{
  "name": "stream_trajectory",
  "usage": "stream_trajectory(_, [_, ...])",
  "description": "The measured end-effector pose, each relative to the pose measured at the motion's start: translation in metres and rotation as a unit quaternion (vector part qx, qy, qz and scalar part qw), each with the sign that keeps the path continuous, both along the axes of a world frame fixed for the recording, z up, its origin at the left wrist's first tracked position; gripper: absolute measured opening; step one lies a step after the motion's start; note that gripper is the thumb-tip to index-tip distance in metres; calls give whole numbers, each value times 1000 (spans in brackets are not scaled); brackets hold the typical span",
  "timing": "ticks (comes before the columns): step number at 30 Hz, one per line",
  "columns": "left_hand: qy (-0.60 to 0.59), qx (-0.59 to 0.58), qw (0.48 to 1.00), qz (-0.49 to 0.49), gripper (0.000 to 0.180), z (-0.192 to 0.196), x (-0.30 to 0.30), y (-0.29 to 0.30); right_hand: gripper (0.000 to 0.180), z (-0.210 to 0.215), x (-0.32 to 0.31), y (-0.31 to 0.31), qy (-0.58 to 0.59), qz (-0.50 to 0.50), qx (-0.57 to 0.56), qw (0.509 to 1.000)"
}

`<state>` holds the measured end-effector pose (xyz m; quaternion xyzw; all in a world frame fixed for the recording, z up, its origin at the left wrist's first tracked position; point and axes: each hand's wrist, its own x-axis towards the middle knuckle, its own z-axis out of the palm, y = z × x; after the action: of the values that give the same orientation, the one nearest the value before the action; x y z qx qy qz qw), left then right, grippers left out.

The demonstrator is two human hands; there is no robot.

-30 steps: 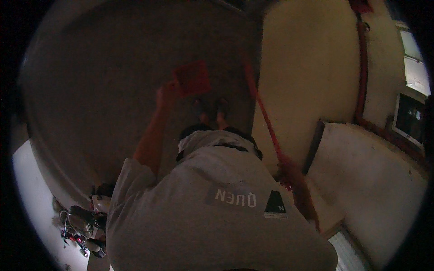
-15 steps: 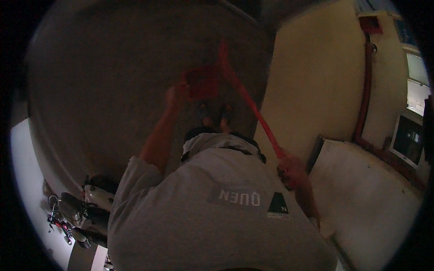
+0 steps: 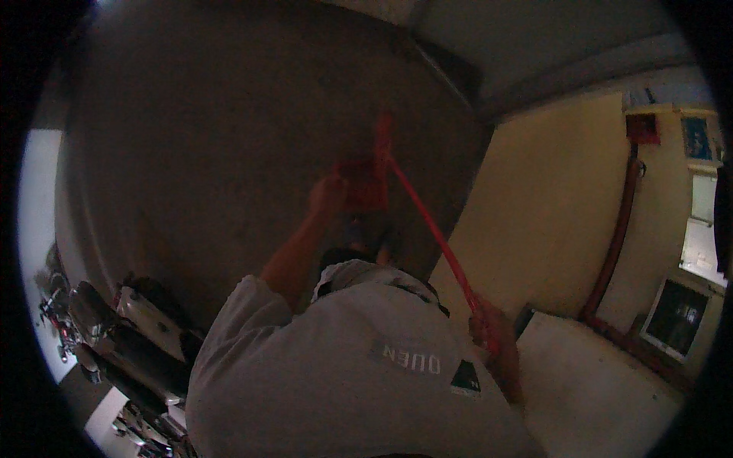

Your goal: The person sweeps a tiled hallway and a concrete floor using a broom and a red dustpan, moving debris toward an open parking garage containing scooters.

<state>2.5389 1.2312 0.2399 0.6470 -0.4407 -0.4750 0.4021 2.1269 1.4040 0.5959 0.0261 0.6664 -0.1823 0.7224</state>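
Head view: the left hand (image 3: 328, 195) is closed around the edge of a red dustpan (image 3: 365, 183), held low over the dark floor (image 3: 191, 153). The right hand (image 3: 489, 324) is clenched around the upper end of a red broom handle (image 3: 431, 225). The handle slants down to the broom head (image 3: 382, 137), which touches the far side of the dustpan. The person's grey shirt (image 3: 351, 374) fills the lower middle. Parked motorcycles (image 3: 114, 328) stand by the floor's lower left edge. A yellow wall (image 3: 550, 214) rises on the right.
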Motion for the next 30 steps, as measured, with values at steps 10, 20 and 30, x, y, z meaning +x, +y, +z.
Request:
stream_trajectory(10, [-71, -51, 988, 126, 29, 47, 71, 1, 22, -17, 1, -52, 154, 9, -61, 986])
stream_trajectory(20, [21, -7, 905, 426, 26, -9, 159, 45, 17, -75, 8, -160, 64, -97, -126, 985])
stream_trajectory(30, [51, -73, 850, 519, 26, 97, 227, 4, 19, -113, 69, -280, -38, 47, -244, 968])
